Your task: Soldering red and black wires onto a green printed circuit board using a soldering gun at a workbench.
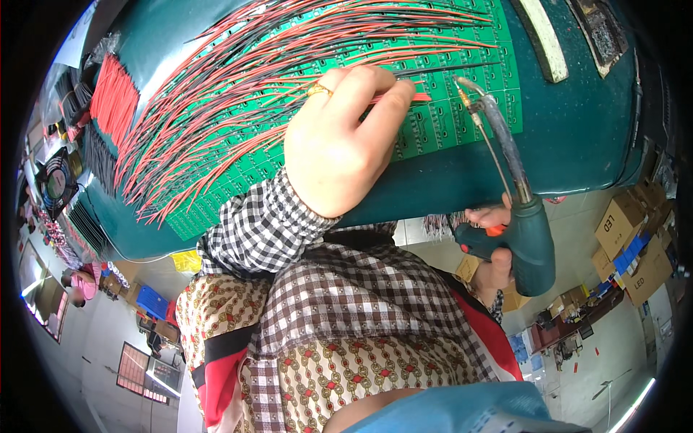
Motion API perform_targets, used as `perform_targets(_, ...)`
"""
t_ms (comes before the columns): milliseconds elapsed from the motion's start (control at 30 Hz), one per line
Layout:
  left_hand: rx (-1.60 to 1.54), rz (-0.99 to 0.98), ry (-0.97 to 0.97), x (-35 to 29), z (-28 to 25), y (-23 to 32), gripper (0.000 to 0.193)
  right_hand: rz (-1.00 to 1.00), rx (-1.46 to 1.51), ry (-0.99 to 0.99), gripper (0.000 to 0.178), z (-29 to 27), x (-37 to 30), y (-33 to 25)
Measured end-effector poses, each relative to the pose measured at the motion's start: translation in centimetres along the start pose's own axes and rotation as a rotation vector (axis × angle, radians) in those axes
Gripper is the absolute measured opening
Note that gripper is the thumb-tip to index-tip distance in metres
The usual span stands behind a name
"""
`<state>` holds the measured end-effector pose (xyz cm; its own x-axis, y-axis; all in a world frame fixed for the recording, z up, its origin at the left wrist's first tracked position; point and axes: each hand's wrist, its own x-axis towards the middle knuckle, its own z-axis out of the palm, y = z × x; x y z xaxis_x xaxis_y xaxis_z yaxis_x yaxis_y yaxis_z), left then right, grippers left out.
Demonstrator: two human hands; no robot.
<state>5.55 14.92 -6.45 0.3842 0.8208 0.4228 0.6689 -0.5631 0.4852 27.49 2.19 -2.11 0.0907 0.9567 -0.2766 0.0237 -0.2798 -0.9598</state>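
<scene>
My left hand, a ring on one finger, rests over a panel of green circuit boards. Its fingers are closed on red wires, whose ends poke out past the fingertips. Many long red and black wires fan across the panel, on both sides of this hand. In my right hand is a dark green soldering gun, gripped by its handle with a finger at the orange trigger. Its bent metal tip and thin solder feed tube point at the panel's right part, just right of the held wires.
The panel lies on a dark green tabletop. A bundle of red wires and dark wires lie at the left, near a small black fan. A pale bar and a dark, stained tray sit far right.
</scene>
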Motion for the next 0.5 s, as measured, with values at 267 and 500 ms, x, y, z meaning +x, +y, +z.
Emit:
perform_targets(267, -0.03, -0.005, 0.048, 1.0, -1.3, 1.7, 0.036, -0.004, -0.027, 0.087, 0.077, 0.2, -0.5, -0.1)
perform_targets(500, -0.013, 0.096, -0.05, 0.3, 0.0, 0.0, 0.037, -0.026, -0.097, 0.036, 0.074, -0.4, -0.8, -0.3)
